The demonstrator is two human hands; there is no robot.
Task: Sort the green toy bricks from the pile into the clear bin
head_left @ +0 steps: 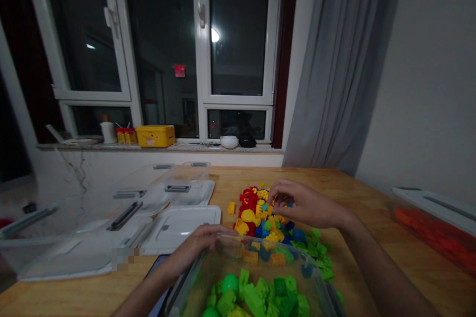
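Observation:
In the foreground stands a clear plastic bin [193,285], holding several green building blocks [256,297] and green balls [230,284]. My left hand [210,235] grips its far left rim; some fingertips are hidden. Beyond the bin, a mixed pile of toy blocks [250,215] lies on the wooden table [357,257], in red, yellow, blue and green. Over the pile's right side hovers my right hand [297,203], fingers bent down and apart from the thumb, with no block visible in its grasp. Loose green blocks [322,252] trail off along the pile's right edge.
Clear bins [55,218] and white lids [182,223] crowd the table's left side. At the right edge sits a white-lidded bin [439,228] of red-orange pieces. A dark flat device [158,265] lies partly beneath my left forearm. Behind is a windowsill with a yellow box [155,135].

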